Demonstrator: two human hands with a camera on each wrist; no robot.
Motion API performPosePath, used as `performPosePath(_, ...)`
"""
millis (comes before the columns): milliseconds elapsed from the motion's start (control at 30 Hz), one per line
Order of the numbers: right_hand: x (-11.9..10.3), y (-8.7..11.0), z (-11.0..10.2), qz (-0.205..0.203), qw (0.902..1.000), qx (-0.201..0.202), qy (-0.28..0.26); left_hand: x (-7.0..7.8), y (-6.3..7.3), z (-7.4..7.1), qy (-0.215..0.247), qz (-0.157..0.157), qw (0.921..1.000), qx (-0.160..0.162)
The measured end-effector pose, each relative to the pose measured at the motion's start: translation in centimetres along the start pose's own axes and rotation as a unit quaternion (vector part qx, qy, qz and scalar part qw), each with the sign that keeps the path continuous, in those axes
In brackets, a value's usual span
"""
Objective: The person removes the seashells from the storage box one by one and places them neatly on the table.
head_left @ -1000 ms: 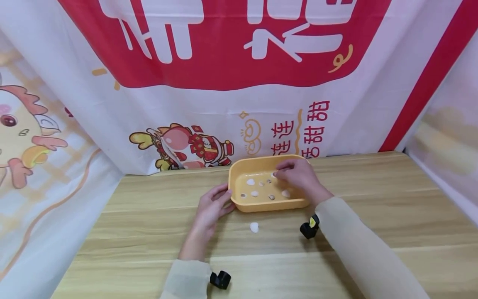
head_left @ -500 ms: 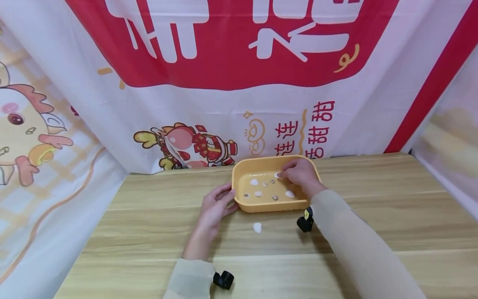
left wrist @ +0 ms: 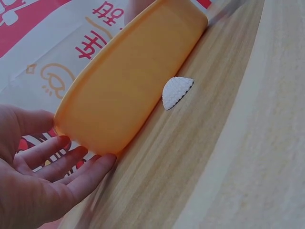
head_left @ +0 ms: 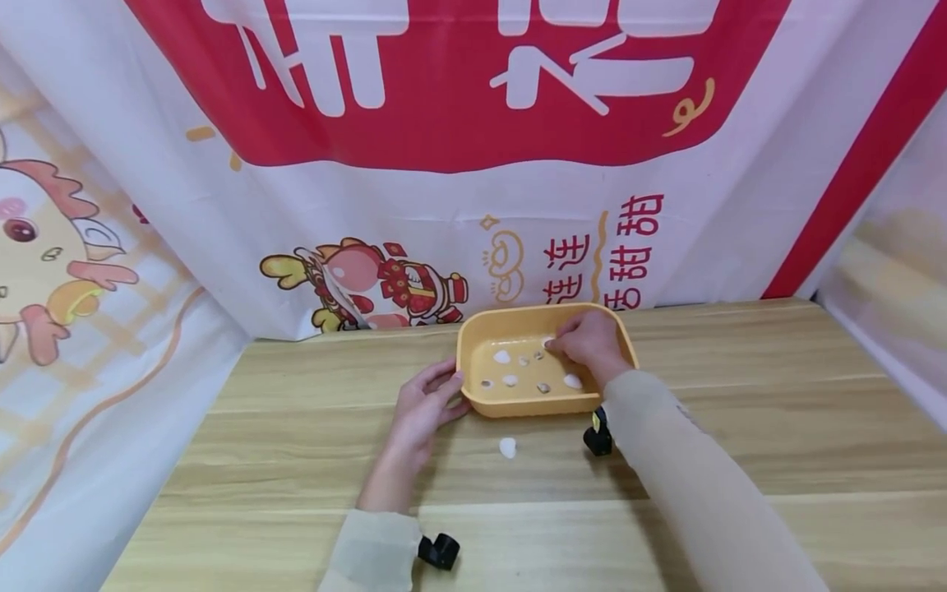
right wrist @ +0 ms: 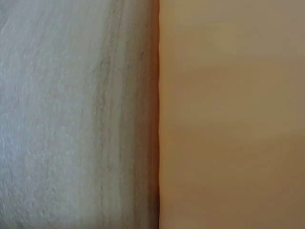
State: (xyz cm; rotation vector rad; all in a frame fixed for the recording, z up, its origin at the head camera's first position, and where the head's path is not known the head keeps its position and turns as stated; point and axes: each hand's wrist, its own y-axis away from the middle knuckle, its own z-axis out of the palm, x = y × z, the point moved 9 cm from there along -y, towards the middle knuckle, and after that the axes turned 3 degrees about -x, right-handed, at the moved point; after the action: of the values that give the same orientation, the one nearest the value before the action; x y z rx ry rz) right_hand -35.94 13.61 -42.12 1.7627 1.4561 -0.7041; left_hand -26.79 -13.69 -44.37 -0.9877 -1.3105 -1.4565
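Observation:
A yellow plastic tray (head_left: 533, 407) stands on the table near the back cloth, with several small shells spread over its floor. My left hand (head_left: 423, 411) holds its left end, thumb at the rim corner and fingertips against the end wall (left wrist: 114, 86). Inside the tray, toward the back right, my right hand (head_left: 593, 344) pinches a small whitish shell (head_left: 547, 341), partly hidden by the fingers. Other shells there include a white one (head_left: 502, 357) and a brownish one (head_left: 543, 388). A white ribbed shell (left wrist: 176, 93) lies on the wood in front of the tray.
The wooden table (head_left: 311, 460) reaches up to a printed cloth (head_left: 414, 197) behind the tray. More printed cloth hangs at both sides. The right wrist view shows only the tray's outer wall (right wrist: 228, 114) and the table surface.
My right forearm has swung slightly left and closer to the tray, while the fingers stay at the back-right shell. The left hand keeps its place on the tray's end.

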Motion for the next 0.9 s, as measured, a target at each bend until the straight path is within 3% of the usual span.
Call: performPosePath(900, 0.07, -0.55, 0.20, 0.012, 0.9993, -0.001, 0.035, 0.07, -0.12, 0.02, -0.001, -0.001, 1.0000, 0.000)
